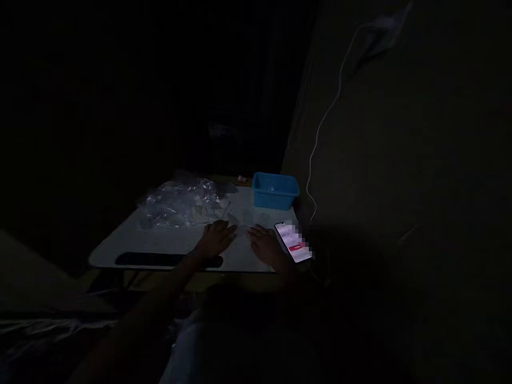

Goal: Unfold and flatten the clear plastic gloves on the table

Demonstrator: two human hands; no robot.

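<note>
My left hand (217,238) rests low over the white table (160,242), its fingers stretched forward and slightly apart. Close by on the right, my right hand (265,245) is in a similar pose, fingers pointing inward and lying fairly flat. Just beyond the fingertips is a faint, clear plastic piece (248,216); the dark hides its edges and whether I touch it. A heap of crinkled clear plastic (180,205) spreads to the left of my left hand. Beside my right hand lies a lit phone (294,242), screen up.
A blue plastic basin (276,200) stands at the table's back right corner. A small pale object (241,178) sits behind the table's far edge. A white cable (319,130) hangs down the wall on the right. A dark slot (152,260) runs along the table's front. The room is very dark.
</note>
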